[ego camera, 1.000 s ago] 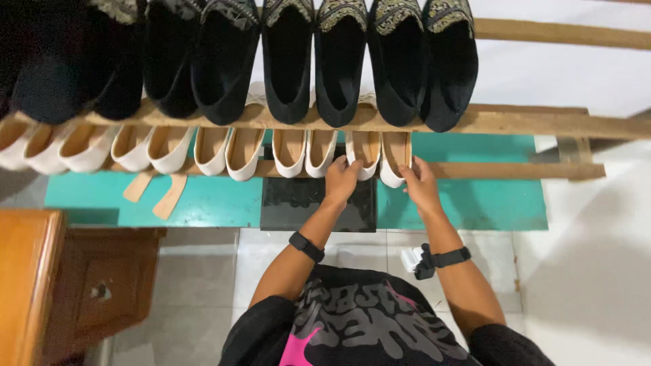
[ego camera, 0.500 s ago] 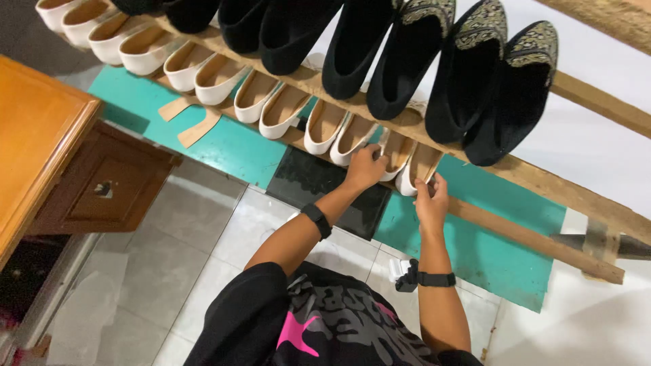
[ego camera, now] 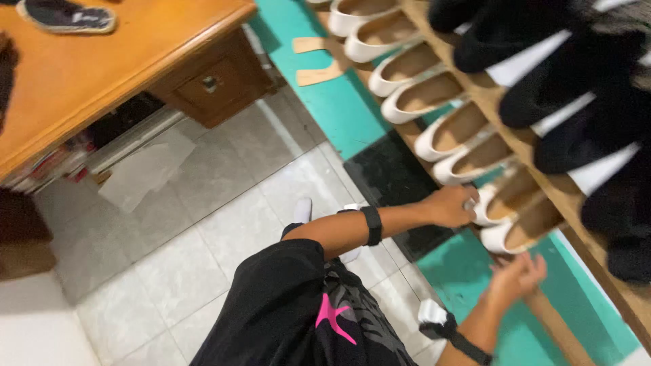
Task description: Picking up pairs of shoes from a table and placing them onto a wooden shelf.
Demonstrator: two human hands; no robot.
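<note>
The left hand (ego camera: 451,205) closes its grip on the heel of a white flat shoe (ego camera: 505,192) near the right end of the wooden rack (ego camera: 542,186), where a row of white flats already sits, while the right hand (ego camera: 517,276) hovers open and empty just below.

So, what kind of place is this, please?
Probably a small shoe workshop or storeroom: a wooden rack holds rows of white shoes and black shoes, and a single shoe lies on a wooden desk.
</note>
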